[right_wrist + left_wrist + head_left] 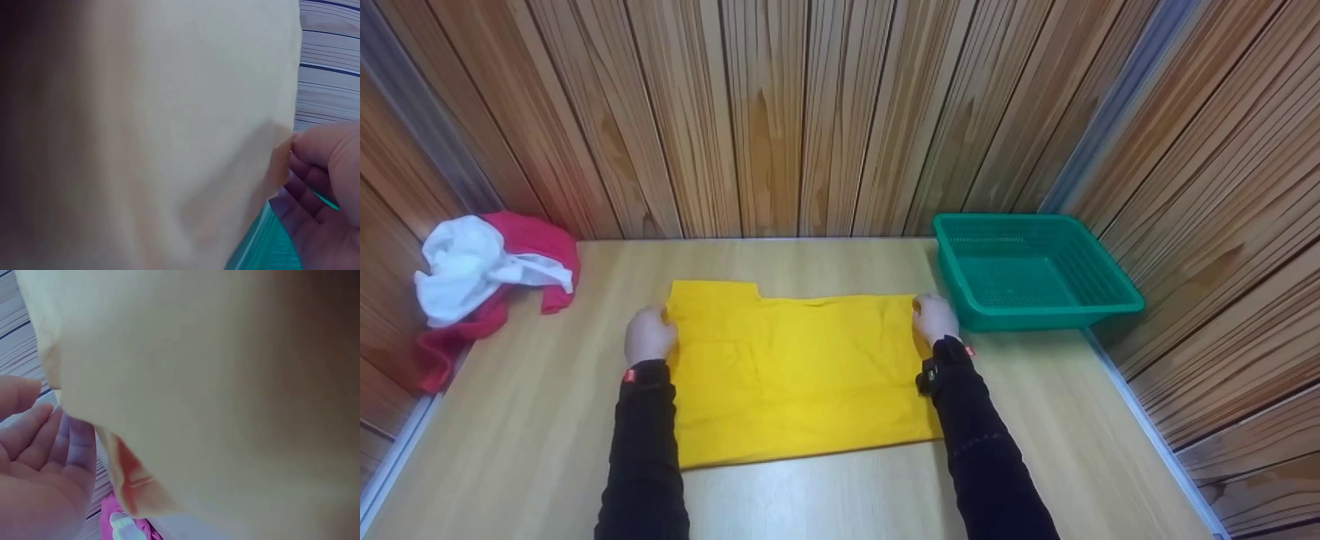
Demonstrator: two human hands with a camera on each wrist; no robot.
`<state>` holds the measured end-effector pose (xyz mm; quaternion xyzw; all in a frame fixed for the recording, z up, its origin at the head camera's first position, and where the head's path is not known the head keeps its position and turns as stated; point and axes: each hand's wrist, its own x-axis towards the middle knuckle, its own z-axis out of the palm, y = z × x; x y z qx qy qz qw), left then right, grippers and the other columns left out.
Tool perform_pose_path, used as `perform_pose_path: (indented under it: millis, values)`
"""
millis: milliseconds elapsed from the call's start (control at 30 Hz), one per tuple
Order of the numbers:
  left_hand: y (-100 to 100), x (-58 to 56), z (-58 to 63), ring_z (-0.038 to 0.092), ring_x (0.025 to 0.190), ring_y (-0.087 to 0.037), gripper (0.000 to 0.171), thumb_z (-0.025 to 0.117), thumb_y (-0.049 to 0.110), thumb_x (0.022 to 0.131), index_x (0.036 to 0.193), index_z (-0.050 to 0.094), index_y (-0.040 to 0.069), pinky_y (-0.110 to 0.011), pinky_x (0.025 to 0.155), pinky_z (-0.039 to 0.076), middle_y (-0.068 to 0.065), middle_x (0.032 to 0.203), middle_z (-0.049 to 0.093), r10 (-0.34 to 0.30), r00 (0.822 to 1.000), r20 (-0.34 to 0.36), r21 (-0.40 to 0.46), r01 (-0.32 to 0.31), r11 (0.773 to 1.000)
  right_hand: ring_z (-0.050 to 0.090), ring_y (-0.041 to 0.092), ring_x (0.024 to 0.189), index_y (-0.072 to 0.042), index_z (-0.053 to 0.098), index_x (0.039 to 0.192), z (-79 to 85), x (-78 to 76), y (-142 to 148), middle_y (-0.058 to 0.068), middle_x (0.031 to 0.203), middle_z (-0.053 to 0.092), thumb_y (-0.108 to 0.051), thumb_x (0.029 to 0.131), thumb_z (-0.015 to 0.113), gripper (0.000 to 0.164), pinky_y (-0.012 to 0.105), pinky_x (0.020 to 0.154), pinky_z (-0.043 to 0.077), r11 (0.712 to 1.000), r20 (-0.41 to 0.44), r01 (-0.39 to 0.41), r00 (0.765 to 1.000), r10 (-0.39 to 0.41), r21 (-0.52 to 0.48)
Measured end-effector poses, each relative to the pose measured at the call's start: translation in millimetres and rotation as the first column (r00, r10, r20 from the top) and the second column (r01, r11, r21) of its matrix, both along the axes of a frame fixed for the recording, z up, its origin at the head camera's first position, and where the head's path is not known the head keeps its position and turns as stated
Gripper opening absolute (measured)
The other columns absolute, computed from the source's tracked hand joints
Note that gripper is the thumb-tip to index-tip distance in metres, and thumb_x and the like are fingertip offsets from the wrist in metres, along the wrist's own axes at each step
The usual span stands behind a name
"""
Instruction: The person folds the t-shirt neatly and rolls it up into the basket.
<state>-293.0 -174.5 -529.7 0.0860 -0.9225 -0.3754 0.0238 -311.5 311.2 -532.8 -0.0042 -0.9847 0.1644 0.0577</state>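
A yellow shirt (802, 360), folded into a wide rectangle, spreads between both hands at the middle of the table. One short part, like a sleeve, juts up at its upper left. My left hand (650, 335) holds its left edge; in the left wrist view the fingers (79, 444) reach behind the fabric while the thumb stays at the edge. At the upper right corner my right hand (936, 319) pinches the cloth, thumb (315, 143) against the edge in the right wrist view. Pale, blurred fabric (185, 394) fills most of both wrist views.
A green plastic basket (1039, 319) stands at the back right, close beside the right hand. Crumpled white cloth (465, 262) and red cloth (536, 236) lie at the back left against the wall. Wood-panelled walls (765, 112) enclose the table (532, 420) at the back and sides.
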Motion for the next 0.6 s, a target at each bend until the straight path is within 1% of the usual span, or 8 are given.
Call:
perform_pose_path:
  millis: [67, 133, 233, 333, 367, 467, 600]
  values:
    - [0.3, 0.5, -1.0, 0.046, 0.125, -0.047, 0.040, 0.045, 0.001, 0.098, 0.136, 0.048, -0.012, -0.057, 0.106, 0.034, -0.032, 0.133, 0.051, -0.021, 1.000, 0.000, -0.052, 0.021, 0.998, 0.058, 0.041, 0.105, 0.006, 0.066, 0.112, -0.1, 0.7, -0.9, 0.024, 0.110, 0.063, -0.004, 0.095, 0.059, 0.021, 0.050, 0.095, 0.045, 1.000, -0.003, 0.005, 1.000, -0.005, 0.010]
    - [0.7, 1.6, -2.0, 0.048, 0.121, -0.049, 0.037, 0.042, 0.000, 0.098, 0.132, 0.050, -0.013, -0.057, 0.104, 0.035, -0.033, 0.128, 0.053, -0.046, 0.999, -0.013, -0.121, 0.044, 0.992, 0.058, 0.040, 0.105, 0.006, 0.067, 0.112, -0.5, 0.9, -1.8, 0.023, 0.110, 0.063, -0.004, 0.095, 0.060, 0.021, 0.049, 0.095, 0.045, 1.000, -0.006, 0.008, 1.000, -0.008, 0.021]
    - [1.7, 3.5, -3.7, 0.053, 0.111, -0.050, 0.032, 0.040, -0.002, 0.097, 0.122, 0.058, -0.011, -0.060, 0.097, 0.040, -0.033, 0.117, 0.057, -0.080, 0.996, -0.045, -0.221, 0.068, 0.973, 0.058, 0.040, 0.105, 0.006, 0.067, 0.112, -1.4, 0.5, -2.6, 0.023, 0.111, 0.062, -0.004, 0.094, 0.061, 0.021, 0.049, 0.096, 0.045, 0.999, -0.015, 0.003, 1.000, -0.002, 0.035]
    - [3.9, 5.6, -4.1, 0.055, 0.102, -0.051, 0.026, 0.041, -0.003, 0.095, 0.109, 0.062, -0.010, -0.061, 0.089, 0.044, -0.033, 0.106, 0.059, -0.111, 0.991, -0.078, -0.293, 0.084, 0.952, 0.058, 0.041, 0.106, 0.005, 0.067, 0.112, -2.0, 0.0, -2.7, 0.023, 0.112, 0.062, -0.004, 0.093, 0.062, 0.022, 0.049, 0.096, 0.044, 0.999, -0.014, -0.001, 1.000, 0.002, 0.034]
    - [4.9, 6.3, -3.8, 0.056, 0.099, -0.051, 0.024, 0.042, -0.004, 0.095, 0.106, 0.063, -0.010, -0.061, 0.086, 0.045, -0.033, 0.103, 0.059, -0.117, 0.990, -0.081, -0.309, 0.087, 0.947, 0.058, 0.041, 0.107, 0.005, 0.067, 0.112, -2.1, -0.2, -2.8, 0.023, 0.112, 0.062, -0.004, 0.093, 0.063, 0.022, 0.049, 0.097, 0.044, 1.000, -0.009, 0.003, 1.000, -0.003, 0.029]
    - [7.9, 7.1, -2.1, 0.057, 0.097, -0.050, 0.022, 0.044, -0.005, 0.094, 0.103, 0.063, -0.010, -0.060, 0.084, 0.046, -0.032, 0.100, 0.060, -0.121, 0.990, -0.071, -0.326, 0.091, 0.941, 0.057, 0.040, 0.107, 0.005, 0.067, 0.111, -2.4, -0.5, -2.3, 0.023, 0.112, 0.061, -0.004, 0.093, 0.062, 0.021, 0.049, 0.096, 0.044, 1.000, 0.005, 0.018, 1.000, -0.018, 0.017]
    - [10.3, 6.0, -0.6, 0.059, 0.095, -0.048, 0.019, 0.046, -0.006, 0.093, 0.100, 0.063, -0.009, -0.058, 0.081, 0.048, -0.030, 0.099, 0.063, -0.102, 0.994, -0.036, -0.326, 0.085, 0.942, 0.058, 0.040, 0.103, 0.005, 0.067, 0.105, -3.6, -1.1, -1.3, 0.022, 0.106, 0.063, -0.005, 0.093, 0.063, 0.016, 0.048, 0.093, 0.045, 0.999, 0.012, 0.032, 0.999, -0.032, 0.023]
